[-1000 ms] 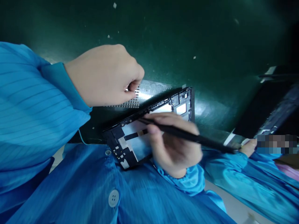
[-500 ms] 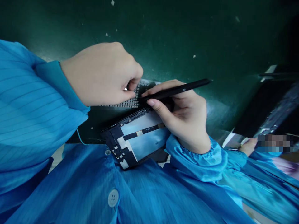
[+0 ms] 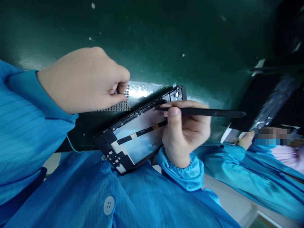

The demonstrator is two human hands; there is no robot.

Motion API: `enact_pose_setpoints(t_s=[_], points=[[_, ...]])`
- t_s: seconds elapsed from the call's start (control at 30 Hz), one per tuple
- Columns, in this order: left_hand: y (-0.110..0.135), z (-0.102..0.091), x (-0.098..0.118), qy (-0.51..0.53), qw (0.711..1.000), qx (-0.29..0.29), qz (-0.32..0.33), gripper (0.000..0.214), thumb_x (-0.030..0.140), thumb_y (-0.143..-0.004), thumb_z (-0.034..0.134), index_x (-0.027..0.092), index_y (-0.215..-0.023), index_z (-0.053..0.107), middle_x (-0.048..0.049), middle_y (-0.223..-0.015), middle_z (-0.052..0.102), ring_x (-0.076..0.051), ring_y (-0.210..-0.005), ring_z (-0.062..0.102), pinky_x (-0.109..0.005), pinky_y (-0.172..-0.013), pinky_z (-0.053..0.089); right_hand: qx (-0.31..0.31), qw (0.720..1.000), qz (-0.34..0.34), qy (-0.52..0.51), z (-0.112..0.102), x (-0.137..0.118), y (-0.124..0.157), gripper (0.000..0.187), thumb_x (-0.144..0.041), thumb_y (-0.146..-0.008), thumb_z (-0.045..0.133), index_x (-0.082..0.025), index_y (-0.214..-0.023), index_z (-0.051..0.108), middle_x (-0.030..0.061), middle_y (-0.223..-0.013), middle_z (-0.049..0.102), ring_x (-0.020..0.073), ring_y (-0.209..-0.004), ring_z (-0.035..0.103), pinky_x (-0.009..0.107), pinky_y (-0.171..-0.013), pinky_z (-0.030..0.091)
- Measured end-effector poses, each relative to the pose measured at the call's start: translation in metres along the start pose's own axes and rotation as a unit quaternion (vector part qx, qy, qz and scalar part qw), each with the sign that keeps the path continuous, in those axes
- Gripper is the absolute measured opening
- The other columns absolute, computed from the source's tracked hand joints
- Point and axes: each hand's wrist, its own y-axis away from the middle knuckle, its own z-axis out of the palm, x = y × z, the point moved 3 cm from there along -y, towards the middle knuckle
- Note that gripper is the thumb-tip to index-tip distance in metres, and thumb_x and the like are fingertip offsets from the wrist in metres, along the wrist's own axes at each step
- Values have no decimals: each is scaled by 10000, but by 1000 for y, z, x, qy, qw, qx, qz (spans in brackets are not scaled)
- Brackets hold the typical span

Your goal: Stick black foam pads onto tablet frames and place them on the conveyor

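My left hand (image 3: 87, 80) is closed, thumb and forefinger pinched at the edge of a clear backing sheet (image 3: 144, 87) that bears rows of small grey square pads. My right hand (image 3: 187, 129) grips slim black tweezers (image 3: 213, 112), their tip pointing left over the inside of an opened tablet (image 3: 140, 148). The tablet lies tilted against the table edge and my blue smock, with its silvery battery, a black ribbon cable (image 3: 144, 130) and circuit boards exposed. Whether the tip holds a pad or touches the tablet, I cannot tell.
Small white scraps (image 3: 93, 5) are scattered over the dark green table (image 3: 152, 38). To the right, a co-worker's hand (image 3: 247, 140) is beside another dark opened device (image 3: 256, 98). A thin blue cord (image 3: 71, 145) hangs by my left sleeve.
My right hand with the tweezers has moved from the pad sheet down over the tablet, uncovering its upper right corner. My left hand stays pinched at the sheet; the whole view has shifted slightly.
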Motion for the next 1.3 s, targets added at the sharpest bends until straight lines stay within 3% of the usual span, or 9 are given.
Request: enact_pose_setpoints(t_s=[0.2, 0.4, 0.57, 0.67, 0.77, 1.03, 1.13, 1.23, 1.3], points=[[0, 3, -5, -2, 1000, 0, -22, 333, 435, -1010, 568, 205, -1013, 810, -9, -793, 719, -260, -966, 735, -438, -1094, 544, -19, 999, -20, 18, 1, 11, 3, 116, -273, -1048, 769, -291, -1160, 748, 7, -1016, 804, 189, -935, 825, 385, -887, 696], [-3, 2, -1, 22, 999, 0, -27, 541, 605, -1017, 458, 187, -993, 800, -26, -807, 708, -279, -1025, 752, -435, -1126, 524, -118, 986, -14, 118, -7, -8, -15, 145, -253, -1053, 760, -305, -1188, 746, 27, -1082, 824, 240, -1021, 810, 480, -936, 684], [-1, -1, 0, 0, 1000, -16, -2, 463, 463, -1020, 439, 191, -1079, 809, -53, -929, 781, -255, -1029, 709, -398, -1078, 522, -304, 949, -33, 83, 11, -9, -47, 96, -300, -1056, 779, -305, -1150, 762, 31, -1145, 862, 259, -1097, 818, 499, -969, 669], [-1, -1, 0, -17, 1000, -6, 3, 411, 405, -1036, 473, 174, -1070, 811, -46, -846, 754, -219, -983, 684, -334, -999, 519, -372, 922, -54, 96, 22, -6, -53, 73, -315, -1051, 792, -301, -1119, 772, 31, -1153, 876, 275, -1120, 822, 525, -1006, 643], [-2, 0, 1, -26, 1000, -12, 3, 402, 384, -1060, 482, 153, -1064, 810, -46, -833, 747, -220, -1017, 691, -316, -1004, 517, -377, 920, -41, 99, 23, -5, -52, 72, -321, -1058, 778, -305, -1129, 773, 32, -1171, 876, 279, -1116, 824, 527, -1017, 635], [-4, 0, 4, -35, 999, -13, -6, 416, 374, -1040, 450, 160, -1058, 805, -36, -898, 775, -261, -1101, 740, -408, -1114, 571, -404, 906, -58, 111, 23, -6, -56, 70, -332, -1060, 772, -278, -1101, 785, 49, -1152, 874, 284, -1100, 826, 523, -1030, 625], [-5, 3, 2, -29, 999, 17, -21, 447, 506, -1002, 496, 182, -949, 800, -21, -761, 711, -285, -1035, 767, -481, -1103, 613, -360, 931, -35, 58, 21, -5, -53, 74, -345, -1071, 760, -273, -1071, 779, 34, -1068, 850, 253, -1009, 821, 481, -967, 660], [-6, 7, -1, -7, 999, 37, -10, 569, 618, -1009, 444, 179, -889, 786, -21, -686, 660, -299, -975, 779, -551, -1044, 635, -164, 985, 5, -48, 7, -1, -42, 43, -310, -1086, 739, -294, -1092, 778, -8, -967, 774, 185, -890, 787, 374, -844, 669], [-5, 8, -3, 18, 998, 51, 10, 705, 734, -1004, 385, 160, -878, 775, -4, -699, 656, -284, -1001, 779, -571, -1074, 615, -49, 996, 11, -68, -4, 6, -30, 48, -284, -1071, 766, -296, -1111, 789, -12, -972, 759, 161, -890, 782, 338, -836, 664]])
